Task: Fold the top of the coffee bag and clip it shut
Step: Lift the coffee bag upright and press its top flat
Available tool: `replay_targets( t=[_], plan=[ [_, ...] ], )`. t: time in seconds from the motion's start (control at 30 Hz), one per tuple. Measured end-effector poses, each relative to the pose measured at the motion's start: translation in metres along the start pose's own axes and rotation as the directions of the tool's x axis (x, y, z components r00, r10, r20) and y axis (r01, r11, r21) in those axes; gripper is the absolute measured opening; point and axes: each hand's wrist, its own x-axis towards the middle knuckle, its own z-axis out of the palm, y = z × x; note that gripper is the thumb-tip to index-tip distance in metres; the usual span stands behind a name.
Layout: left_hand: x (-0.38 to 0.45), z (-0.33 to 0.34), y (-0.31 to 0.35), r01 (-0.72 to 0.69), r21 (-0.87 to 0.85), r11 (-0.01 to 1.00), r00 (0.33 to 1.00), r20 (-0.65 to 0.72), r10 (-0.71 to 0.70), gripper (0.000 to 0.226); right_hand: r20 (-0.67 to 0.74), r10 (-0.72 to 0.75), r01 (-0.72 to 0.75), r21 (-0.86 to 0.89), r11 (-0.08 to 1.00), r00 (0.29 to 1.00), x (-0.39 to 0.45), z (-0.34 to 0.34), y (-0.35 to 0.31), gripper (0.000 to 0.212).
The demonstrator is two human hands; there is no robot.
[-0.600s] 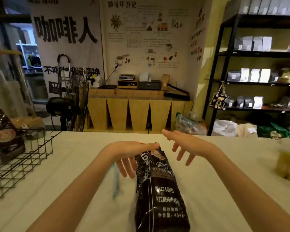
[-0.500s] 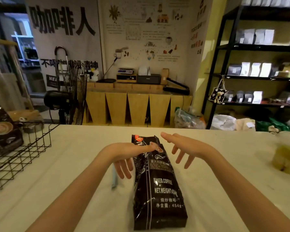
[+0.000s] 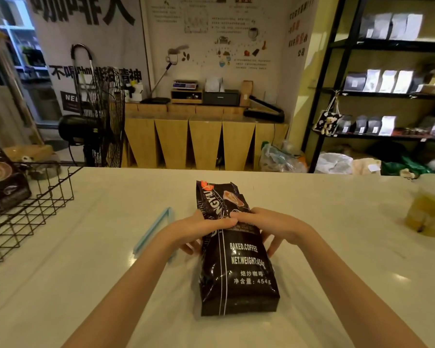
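Both hands dropped onto coffee bag (image 3: 236, 259); left hand (image 3: 199, 228), right hand (image 3: 269, 227) fingers gripping its middle

Clearance around the work zone on the white counter (image 3: 312, 247)

Centre is occupied by the coffee bag (image 3: 236, 267), lying flat with the left hand (image 3: 199, 229) and right hand (image 3: 274, 227) clasped on it. A blue clip (image 3: 152, 229) lies just left. Far left a wire basket (image 3: 30, 209) blocks the edge; far right stands a plastic cup (image 3: 428, 209). Between bag and cup the surface is open.
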Motion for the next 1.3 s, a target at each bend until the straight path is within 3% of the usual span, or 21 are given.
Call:
replay_targets(
  t=[0.2, 0.33, 0.5, 0.63, 0.73, 0.83, 0.93, 1.03, 1.1, 1.13, 1.2, 1.27, 1.3],
  plan=[
    [-0.005, -0.001, 0.001, -0.052, -0.078, 0.996, 0.998, -0.043, 0.049, 0.116, -0.064, -0.048, 0.051, 0.054, 0.997, 0.997, 0.001, 0.003, 0.004, 0.076],
    [-0.003, -0.004, 0.001, -0.216, -0.217, 0.952, 0.972, -0.145, 0.187, 0.118, -0.125, -0.177, 0.191, 0.108, 0.976, 0.976, -0.007, -0.002, -0.002, 0.072],
    [-0.005, -0.011, 0.006, -0.497, -0.192, 0.846, 0.843, -0.338, 0.418, 0.120, -0.328, -0.354, 0.396, 0.069, 0.916, 0.876, -0.025, -0.004, -0.016, 0.087],
    [-0.008, -0.017, 0.007, -0.615, -0.114, 0.780, 0.726, -0.467, 0.505, 0.120, -0.486, -0.448, 0.516, 0.009, 0.856, 0.751, -0.031, -0.001, -0.024, 0.092],
    [-0.006, -0.019, 0.006, -0.666, -0.087, 0.741, 0.673, -0.500, 0.546, 0.122, -0.520, -0.478, 0.548, -0.023, 0.836, 0.708, -0.028, 0.001, -0.025, 0.084],
    [-0.002, -0.018, 0.004, -0.684, -0.082, 0.725, 0.662, -0.486, 0.570, 0.125, -0.513, -0.482, 0.552, -0.019, 0.833, 0.710, -0.024, 0.003, -0.024, 0.066],
    [0.001, -0.015, 0.001, -0.674, -0.087, 0.734, 0.678, -0.468, 0.567, 0.121, -0.480, -0.476, 0.531, -0.025, 0.847, 0.737, -0.024, 0.002, -0.023, 0.062],
    [0.003, -0.013, -0.001, -0.658, -0.113, 0.745, 0.699, -0.460, 0.547, 0.119, -0.447, -0.446, 0.499, 0.003, 0.866, 0.776, -0.027, 0.001, -0.026, 0.070],
    [0.005, -0.012, -0.003, -0.649, -0.129, 0.750, 0.711, -0.453, 0.537, 0.123, -0.500, -0.414, 0.481, 0.005, 0.877, 0.760, -0.030, 0.003, -0.031, 0.090],
    [0.006, -0.012, -0.004, -0.645, -0.131, 0.753, 0.715, -0.451, 0.534, 0.124, -0.585, -0.415, 0.473, -0.061, 0.879, 0.696, -0.032, 0.004, -0.035, 0.101],
    [0.006, -0.012, -0.004, -0.644, -0.132, 0.753, 0.716, -0.452, 0.533, 0.122, -0.704, -0.556, 0.434, -0.374, 0.820, 0.443, -0.040, 0.006, -0.049, 0.110],
    [0.006, -0.010, -0.003, -0.646, -0.139, 0.751, 0.717, -0.450, 0.533, 0.117, -0.592, -0.779, 0.321, -0.711, 0.626, 0.208, -0.050, 0.008, -0.074, 0.102],
    [0.006, -0.010, -0.002, -0.647, -0.137, 0.750, 0.716, -0.448, 0.536, 0.115, -0.481, -0.863, 0.262, -0.822, 0.505, 0.155, -0.052, 0.007, -0.089, 0.094]
  ],
)
